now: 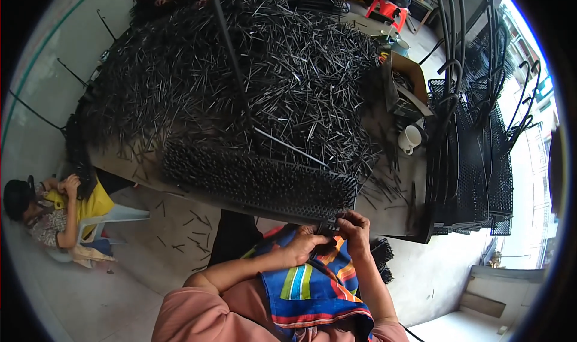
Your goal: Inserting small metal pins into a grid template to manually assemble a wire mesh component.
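Note:
My left hand is closed at the table's near edge, its fingertips turned toward a small dark piece between my hands. My right hand is closed too, thumb and fingers pinched beside that piece. Its kind is too dark to make out. Just beyond my fingers lies a long black perforated mesh panel, its surface dotted with many holes or short stubs. My right fingertips are close to its right end; whether they touch it I cannot tell. Behind it spreads a big heap of thin black strips.
A thin pole rises through the heap. To the right are an open cardboard box, a white mug and stacked black mesh racks with hooked rods. A person sits at left; other people's hands work at the far side.

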A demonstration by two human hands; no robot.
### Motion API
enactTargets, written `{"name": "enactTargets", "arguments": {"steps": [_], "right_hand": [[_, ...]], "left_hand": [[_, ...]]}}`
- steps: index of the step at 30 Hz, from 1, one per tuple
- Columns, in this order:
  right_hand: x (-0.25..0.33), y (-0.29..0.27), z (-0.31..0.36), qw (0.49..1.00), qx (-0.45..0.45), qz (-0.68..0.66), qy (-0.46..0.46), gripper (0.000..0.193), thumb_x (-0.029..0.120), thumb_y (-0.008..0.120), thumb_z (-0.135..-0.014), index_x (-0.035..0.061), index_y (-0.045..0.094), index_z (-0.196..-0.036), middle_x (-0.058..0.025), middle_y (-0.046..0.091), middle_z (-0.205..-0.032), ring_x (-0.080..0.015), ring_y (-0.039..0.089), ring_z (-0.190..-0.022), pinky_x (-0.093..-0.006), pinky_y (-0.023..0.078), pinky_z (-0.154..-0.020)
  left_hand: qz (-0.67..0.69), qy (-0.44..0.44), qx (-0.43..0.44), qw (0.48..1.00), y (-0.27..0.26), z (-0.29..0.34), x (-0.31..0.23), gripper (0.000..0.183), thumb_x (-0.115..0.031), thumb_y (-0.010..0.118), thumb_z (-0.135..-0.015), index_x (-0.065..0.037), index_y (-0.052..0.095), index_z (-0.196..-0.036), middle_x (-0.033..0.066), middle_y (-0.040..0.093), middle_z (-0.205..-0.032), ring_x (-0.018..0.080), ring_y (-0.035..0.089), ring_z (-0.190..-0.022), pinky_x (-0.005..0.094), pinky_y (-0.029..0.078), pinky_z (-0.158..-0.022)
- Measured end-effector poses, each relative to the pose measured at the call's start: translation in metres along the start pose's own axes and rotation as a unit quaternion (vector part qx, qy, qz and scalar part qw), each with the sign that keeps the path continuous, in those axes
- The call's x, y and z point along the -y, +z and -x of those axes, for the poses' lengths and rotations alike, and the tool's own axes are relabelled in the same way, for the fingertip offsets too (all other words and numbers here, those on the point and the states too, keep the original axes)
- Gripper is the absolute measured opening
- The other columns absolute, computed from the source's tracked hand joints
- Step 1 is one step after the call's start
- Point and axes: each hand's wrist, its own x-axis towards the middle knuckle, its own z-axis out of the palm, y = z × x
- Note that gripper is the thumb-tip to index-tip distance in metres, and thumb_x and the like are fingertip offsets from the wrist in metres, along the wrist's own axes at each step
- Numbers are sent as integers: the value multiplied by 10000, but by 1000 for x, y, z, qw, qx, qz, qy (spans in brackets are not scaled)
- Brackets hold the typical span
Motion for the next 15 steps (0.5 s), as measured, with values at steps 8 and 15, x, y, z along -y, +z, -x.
{"name": "enactTargets", "arguments": {"steps": [8, 15], "right_hand": [[6, -2, 1, 996, 13, 89, 27, 92, 60, 705, -782, 11, 660, -846, 6, 619, -702, -61, 538, -586, -195, 396, -517], [-13, -8, 18, 997, 2, 64, 49, 83, 76, 694, -780, 10, 644, -777, 12, 591, -659, -58, 506, -570, -216, 382, -525]], "left_hand": [[36, -4, -44, 998, 6, -13, 2, 181, 39, 596, -819, -8, 642, -987, 94, 684, -873, 191, 677, -722, 315, 573, -685], [-53, -12, 1, 999, -6, -8, 19, 191, 46, 562, -856, 5, 631, -1029, 85, 671, -938, 174, 669, -812, 295, 565, -732]]}}
